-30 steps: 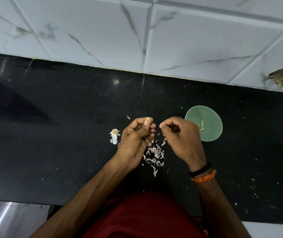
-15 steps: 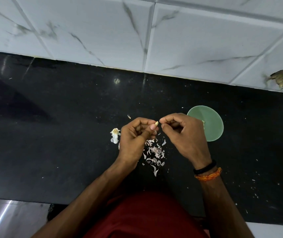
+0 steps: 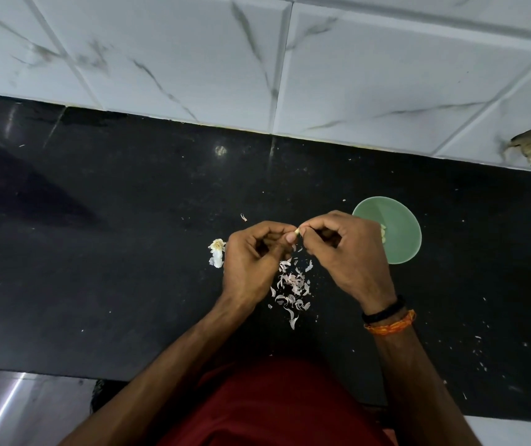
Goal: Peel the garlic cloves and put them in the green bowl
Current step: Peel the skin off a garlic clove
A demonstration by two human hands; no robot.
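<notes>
Both hands met over the black surface (image 3: 129, 252), just left of the green bowl (image 3: 402, 233). Left hand (image 3: 251, 262) fingers curled, pinching a small garlic clove (image 3: 296, 232) at the tips; right hand (image 3: 347, 252) fingers curled too, pinching the same clove from the other side. Clove sat between the two thumbs, left of the bowl. Bowl held a few pale peeled cloves (image 3: 383, 233), partly hidden by right hand. Pile of peel scraps (image 3: 291, 284) on surface below the hands, lower left of bowl. Garlic remnant (image 3: 217, 252) further left of bowl, beside left hand
</notes>
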